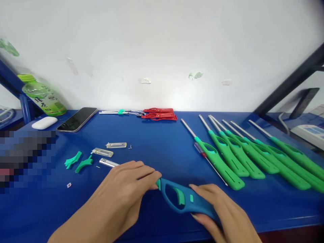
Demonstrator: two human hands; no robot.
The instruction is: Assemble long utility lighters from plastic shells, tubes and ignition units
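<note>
A blue lighter [186,199] with a green trigger lies across both hands near the table's front edge. My left hand [131,185] is closed around its neck, where a bit of green collar shows; the metal tube [108,162] sticks out to the left past the knuckles. My right hand [217,206] grips the blue handle between thumb and fingers. Left of my left hand lie two green plastic pieces [84,164], a clear fuel cartridge [103,152], another clear cartridge [116,145] and a small white part [69,185]. Tiny screws [130,147] lie near them.
Several green lighters [220,165] lie on the right, beside a screwdriver [202,152]. Red casings [159,114] with metal tubes are by the wall. A phone [78,119], a white case [44,123] and a green-capped bottle [43,96] stand or lie at the back left.
</note>
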